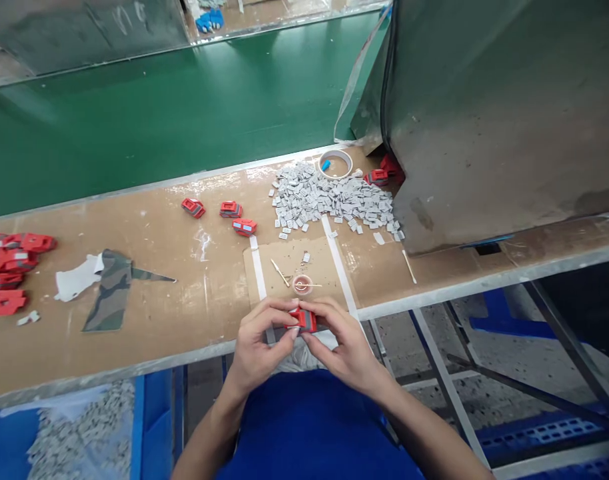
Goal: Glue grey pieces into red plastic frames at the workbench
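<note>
Between my two hands, just over the table's front edge, is a red toy car body [307,321] with grey stripes. My left hand [262,337] grips its left end with thumb and fingers. On the other end, my right hand [342,340] closes round it the same way. Just beyond my fingertips stands a small round cup [302,285] with a thin stick across it. A pointed stick [280,273] and a small grey piece [306,257] lie on the cardboard behind it. Three red car bodies [230,209] rest farther back.
A heap of small grey pieces [329,197] spreads below a tape roll [335,164]. Red car bodies [7,302] pile up at far left, near a camouflage cloth [109,293]. A metal housing [499,133] stands right; a green belt [184,107] runs behind. A bin of grey pieces [84,427] sits below.
</note>
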`<state>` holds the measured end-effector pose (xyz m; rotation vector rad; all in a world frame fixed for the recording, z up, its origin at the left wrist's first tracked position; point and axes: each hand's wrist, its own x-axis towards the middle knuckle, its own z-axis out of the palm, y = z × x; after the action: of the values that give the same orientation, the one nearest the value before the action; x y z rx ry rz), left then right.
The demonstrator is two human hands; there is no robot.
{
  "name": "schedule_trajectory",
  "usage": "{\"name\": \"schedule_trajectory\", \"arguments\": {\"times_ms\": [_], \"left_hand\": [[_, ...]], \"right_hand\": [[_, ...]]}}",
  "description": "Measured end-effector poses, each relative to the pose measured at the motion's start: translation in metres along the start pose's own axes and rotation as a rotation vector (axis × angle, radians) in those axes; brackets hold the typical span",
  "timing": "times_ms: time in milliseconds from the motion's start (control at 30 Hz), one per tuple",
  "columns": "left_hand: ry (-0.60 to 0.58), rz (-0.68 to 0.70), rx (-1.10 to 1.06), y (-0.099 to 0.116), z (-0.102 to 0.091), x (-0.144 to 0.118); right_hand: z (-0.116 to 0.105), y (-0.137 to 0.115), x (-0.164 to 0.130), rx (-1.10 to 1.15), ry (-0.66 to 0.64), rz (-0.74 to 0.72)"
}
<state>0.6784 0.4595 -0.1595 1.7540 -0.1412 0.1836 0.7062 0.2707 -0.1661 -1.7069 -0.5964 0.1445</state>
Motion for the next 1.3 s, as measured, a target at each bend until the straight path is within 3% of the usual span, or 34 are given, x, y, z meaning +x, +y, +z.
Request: {"name": "schedule_trajectory", "arguments": {"times_ms": [167,267,500,600,700,900,1300], "left_hand": [[-0.015,0.056,-0.008,-0.002,0.004,0.0],[-0.034,0.052,0.046,0.003,0.006,0.0],[-0.08,0.061,0.018,-0.01,0.013,-0.003],[-0.12,0.023,-0.015,-0.02,0.012,-0.008],[-0.109,0.028,-0.004,-0.019,0.008,-0.013],[-0.122,0.098,0.103,0.003,-0.005,-0.014],[-0.145,0.218,0.245,0.013,-0.013,-0.018]], "right_hand": [[-0.002,0.001,-0.004,-0.062,0.027,-0.05],[-0.001,0.005,-0.009,-0.017,0.035,-0.005],[0.019,0.015,-0.021,0.376,0.249,0.185],[0.025,0.015,-0.023,0.454,0.256,0.209],[0.019,0.008,-0.022,0.332,0.221,0.161],[-0.007,-0.018,-0.01,0.012,0.05,-0.024],[0.003,-0.024,-0.014,0.001,0.044,-0.019]]}}
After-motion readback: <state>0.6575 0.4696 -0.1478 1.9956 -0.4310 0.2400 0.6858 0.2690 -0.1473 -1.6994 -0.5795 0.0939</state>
